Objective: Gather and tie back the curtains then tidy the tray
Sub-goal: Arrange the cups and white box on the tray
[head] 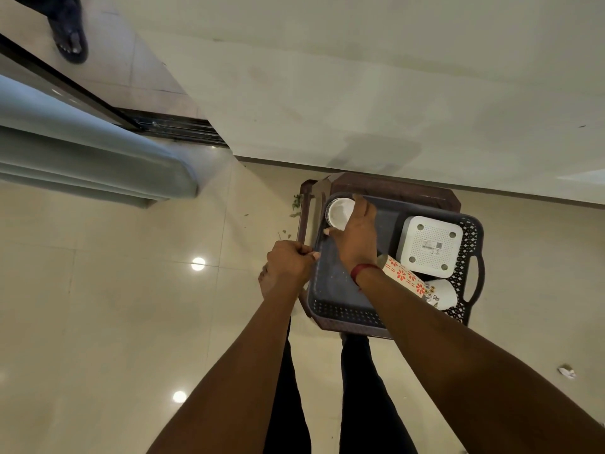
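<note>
In the tray: we find a white cup [340,213] at the far left corner, a white box [430,245] on the right, and a flowered cup [404,276] lying on its side beside it.
Tray: the tray [340,311] sits on a brown stool [393,186] near the wall.
Right hand: our right hand [358,235] has its fingers wrapped round the white cup.
Left hand: our left hand [289,265] is closed on the tray's near left rim, steadying it.
Curtain: the curtain [98,165] hangs bunched at the left; we cannot see a tie.
Doing it well: we should keep the rim pinned, keep the cup upright, and set it snug against the others.
</note>
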